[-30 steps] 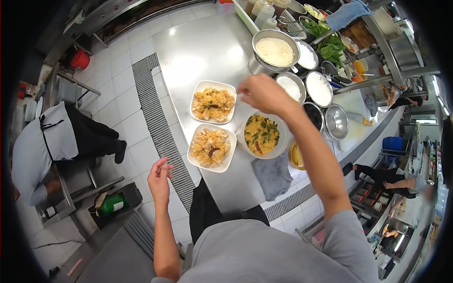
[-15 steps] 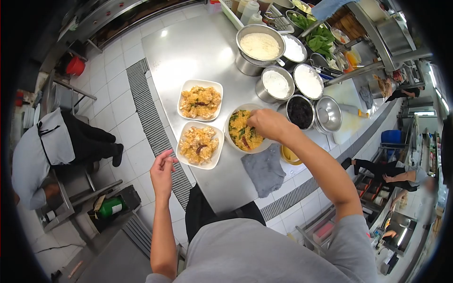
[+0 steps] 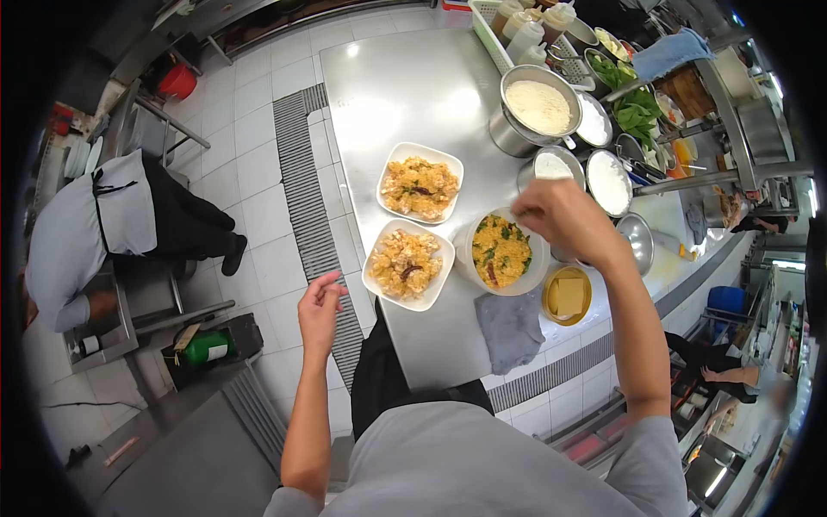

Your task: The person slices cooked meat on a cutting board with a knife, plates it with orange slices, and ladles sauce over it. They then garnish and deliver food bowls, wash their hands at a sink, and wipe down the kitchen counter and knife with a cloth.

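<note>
My right hand (image 3: pixel 564 220) is above the right rim of a round whitish tub (image 3: pixel 462 263) holding yellow crumbly topping (image 3: pixel 504 252) with green leaves and a red chili. Its fingers are curled together downward; whatever they pinch, if anything, is hidden. To the left on the steel table are two white square dishes, an upper dish (image 3: pixel 459 164) and a lower dish (image 3: pixel 369 284). Each carries golden fried pieces (image 3: pixel 419 188) with yellow crumbs and a dark red chili. My left hand (image 3: pixel 319 312) hovers left of the lower dish, fingers loosely bent and apart, holding nothing.
A grey cloth (image 3: pixel 510 332) lies at the table's near edge beside a yellow tub (image 3: pixel 567 295). Metal pots of pale powder (image 3: pixel 536 105), squeeze bottles (image 3: pixel 525 39) and greens (image 3: pixel 637 112) crowd the right. One person (image 3: pixel 95 224) bends at left; another (image 3: pixel 732 379) is at far right.
My right hand has lifted out of the round tub and moved to its right rim. The camera view has shifted, so the table appears further right. My left hand stays beside the lower dish.
</note>
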Demonstrator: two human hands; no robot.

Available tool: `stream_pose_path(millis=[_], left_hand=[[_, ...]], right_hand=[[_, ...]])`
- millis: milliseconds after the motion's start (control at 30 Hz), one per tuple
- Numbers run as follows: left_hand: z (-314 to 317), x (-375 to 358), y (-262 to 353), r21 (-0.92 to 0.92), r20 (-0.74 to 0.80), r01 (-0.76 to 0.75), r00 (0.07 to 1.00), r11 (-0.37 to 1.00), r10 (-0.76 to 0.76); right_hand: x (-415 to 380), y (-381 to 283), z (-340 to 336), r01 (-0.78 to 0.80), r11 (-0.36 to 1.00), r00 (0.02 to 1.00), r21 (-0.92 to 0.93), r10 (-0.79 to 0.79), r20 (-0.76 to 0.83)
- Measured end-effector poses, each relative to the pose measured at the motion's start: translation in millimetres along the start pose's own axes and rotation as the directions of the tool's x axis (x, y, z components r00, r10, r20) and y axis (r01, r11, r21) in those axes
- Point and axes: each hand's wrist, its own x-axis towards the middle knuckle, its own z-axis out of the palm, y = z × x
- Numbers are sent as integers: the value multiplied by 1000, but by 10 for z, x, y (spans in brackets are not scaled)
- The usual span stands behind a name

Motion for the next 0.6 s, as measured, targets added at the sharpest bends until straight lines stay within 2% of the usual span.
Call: stream_pose_path(millis=[33, 167, 300, 367, 467, 600], left_hand=[[17, 14, 2, -4, 14, 3, 1000, 1000, -3], [51, 15, 55, -17, 29, 0, 1000, 1000, 1], [-51, -34, 48, -16, -8, 5, 1000, 1000, -5], [-149, -53, 1, -15, -43, 17, 999, 1000, -18], [-253, -69, -73, -14, -74, 14, 997, 1000, -15], [-257, -21, -123, -1, -73, 18, 997, 1000, -18]], right_hand=[[170, -24, 16, 16, 1000, 999, 17, -15, -50], [1036, -10, 483, 53, 998, 998, 25, -54, 23], [1525, 223, 980, -2, 1000, 999, -15, 3, 39], [1611, 242, 1018, -29, 999, 998, -29, 31, 61], [1568, 288, 928, -38, 999, 999, -13, 38, -2], [1316, 198, 630, -41, 986, 999, 161, 37, 27]])
